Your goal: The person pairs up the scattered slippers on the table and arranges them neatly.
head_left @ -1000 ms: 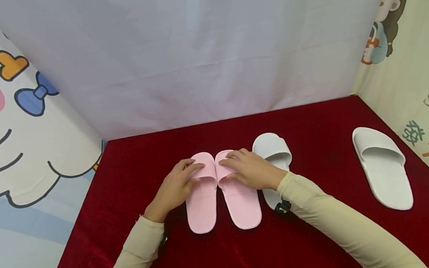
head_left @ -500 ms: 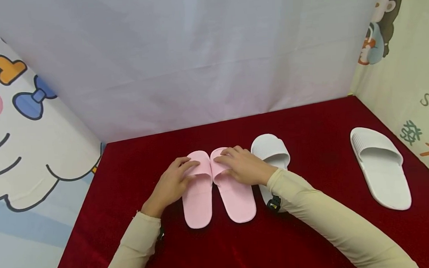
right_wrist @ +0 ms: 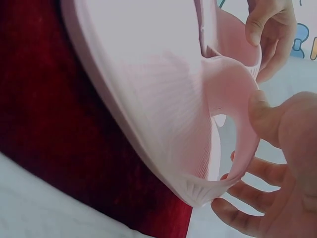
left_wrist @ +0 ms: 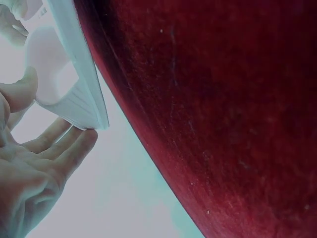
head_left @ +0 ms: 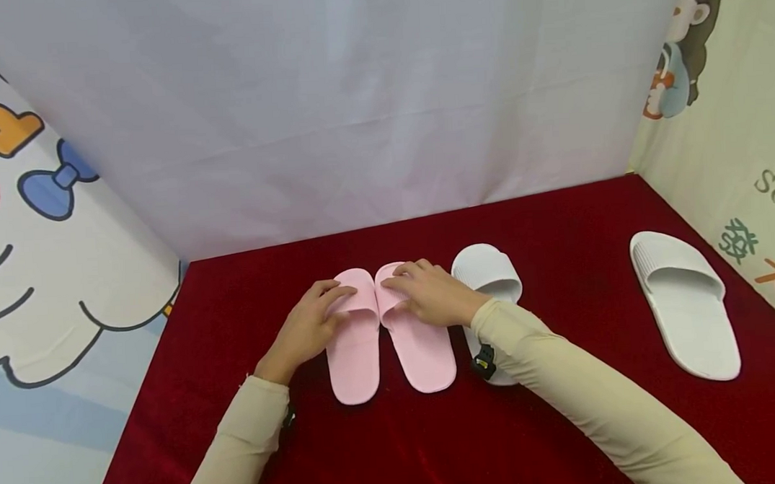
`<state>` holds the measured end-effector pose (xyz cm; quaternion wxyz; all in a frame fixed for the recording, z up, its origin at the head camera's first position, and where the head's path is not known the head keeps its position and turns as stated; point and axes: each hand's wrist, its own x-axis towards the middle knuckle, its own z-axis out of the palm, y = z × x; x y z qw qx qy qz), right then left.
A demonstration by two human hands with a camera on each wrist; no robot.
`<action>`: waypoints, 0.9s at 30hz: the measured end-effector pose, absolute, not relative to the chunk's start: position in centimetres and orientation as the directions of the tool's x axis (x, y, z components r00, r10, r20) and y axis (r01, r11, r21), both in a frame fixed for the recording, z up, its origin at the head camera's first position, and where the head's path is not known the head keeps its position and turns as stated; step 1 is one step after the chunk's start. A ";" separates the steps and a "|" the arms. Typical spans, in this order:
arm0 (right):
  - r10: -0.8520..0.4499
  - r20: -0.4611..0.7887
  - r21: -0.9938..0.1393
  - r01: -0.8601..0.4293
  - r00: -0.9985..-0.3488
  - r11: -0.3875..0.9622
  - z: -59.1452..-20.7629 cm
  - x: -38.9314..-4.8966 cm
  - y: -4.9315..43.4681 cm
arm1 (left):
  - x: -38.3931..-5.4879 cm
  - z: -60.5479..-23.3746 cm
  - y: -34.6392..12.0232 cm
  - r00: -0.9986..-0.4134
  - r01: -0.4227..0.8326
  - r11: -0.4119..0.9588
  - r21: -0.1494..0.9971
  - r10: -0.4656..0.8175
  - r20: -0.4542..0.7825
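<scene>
Both hands on the pink pair. Left hand (head_left: 307,325) holds the left pink slipper (head_left: 354,366) by its strap, thumb at the rear edge, fingers curved over toward the toe. Right hand (head_left: 432,294) has the same hold on the right pink slipper (head_left: 425,359), fingers moderately spread. Grip firmness: can't tell, wrist views are glary and cropped.

Pair sits on the red cloth (head_left: 435,449), straps touching, heels splayed apart in a V. Near white slipper (head_left: 486,263) is just beside the right pink slipper, partly under the right forearm; far white slipper (head_left: 696,322) is well apart at the right.

My read: step in hand is lining up the pink pair. Next move calls for swinging the heels together without breaking strap contact, then letting go cleanly. Watch the right sleeve (head_left: 528,337) over the near white slipper.
</scene>
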<state>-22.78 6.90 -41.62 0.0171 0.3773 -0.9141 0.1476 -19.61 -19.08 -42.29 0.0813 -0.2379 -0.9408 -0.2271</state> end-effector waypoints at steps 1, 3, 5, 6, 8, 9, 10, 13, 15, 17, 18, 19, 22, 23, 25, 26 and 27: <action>-0.683 0.141 -0.256 -0.693 -0.716 0.674 -41.7 -22.9 6.9 | -19.7 -42.3 -19.1 -0.875 0.481 0.784 0.391 0.409 0.257; -0.681 0.141 -0.260 -0.691 -0.718 0.675 -41.8 -23.1 6.8 | -19.9 -42.4 -19.1 -0.879 0.476 0.786 0.395 0.406 0.252; -0.680 0.142 -0.261 -0.690 -0.719 0.675 -41.8 -23.4 6.8 | -20.2 -42.4 -19.1 -0.881 0.471 0.787 0.398 0.402 0.249; -0.680 0.146 -0.262 -0.691 -0.719 0.674 -41.8 -23.5 6.8 | -20.4 -42.5 -19.0 -0.883 0.468 0.789 0.398 0.399 0.248; -0.679 0.146 -0.271 -0.689 -0.719 0.672 -41.6 -23.8 6.7 | -20.6 -42.5 -19.0 -0.886 0.462 0.792 0.399 0.394 0.244; -0.678 0.141 -0.274 -0.686 -0.722 0.674 -41.6 -24.0 6.7 | -20.8 -42.5 -19.0 -0.889 0.458 0.793 0.403 0.391 0.240; -0.675 0.135 -0.278 -0.682 -0.725 0.676 -41.6 -24.1 6.7 | -20.9 -42.5 -19.0 -0.892 0.452 0.794 0.407 0.387 0.235; -0.665 0.109 -0.291 -0.664 -0.738 0.689 -41.5 -24.5 6.6 | -21.3 -42.6 -19.0 -0.901 0.434 0.796 0.422 0.376 0.216; -0.659 0.093 -0.296 -0.652 -0.747 0.698 -41.5 -24.8 6.5 | -21.6 -42.7 -19.1 -0.906 0.423 0.797 0.431 0.370 0.205; -0.654 0.080 -0.306 -0.643 -0.753 0.702 -41.5 -25.0 6.4 | -21.8 -42.7 -19.1 -0.912 0.411 0.800 0.438 0.362 0.195; -0.653 0.076 -0.312 -0.640 -0.754 0.703 -41.6 -25.1 6.3 | -21.9 -42.7 -19.2 -0.914 0.407 0.801 0.440 0.359 0.190; -0.651 0.072 -0.320 -0.636 -0.755 0.702 -41.5 -25.2 6.3 | -22.0 -42.7 -19.2 -0.915 0.404 0.801 0.442 0.358 0.187; -0.649 0.061 -0.331 -0.629 -0.759 0.704 -41.6 -25.5 6.1 | -22.4 -42.6 -19.4 -0.917 0.398 0.798 0.453 0.356 0.179; -0.648 0.058 -0.331 -0.627 -0.759 0.705 -41.6 -25.5 6.0 | -22.5 -42.6 -19.4 -0.917 0.399 0.796 0.455 0.359 0.176; -0.645 0.052 -0.337 -0.621 -0.762 0.707 -41.6 -25.7 5.9 | -22.7 -42.6 -19.5 -0.916 0.399 0.793 0.461 0.363 0.169; -0.643 0.049 -0.337 -0.619 -0.764 0.709 -41.6 -25.8 5.9 | -22.8 -42.6 -19.6 -0.917 0.397 0.791 0.465 0.363 0.165; -0.642 0.045 -0.341 -0.616 -0.766 0.710 -41.6 -25.9 5.8 | -22.9 -42.6 -19.6 -0.918 0.394 0.791 0.467 0.362 0.161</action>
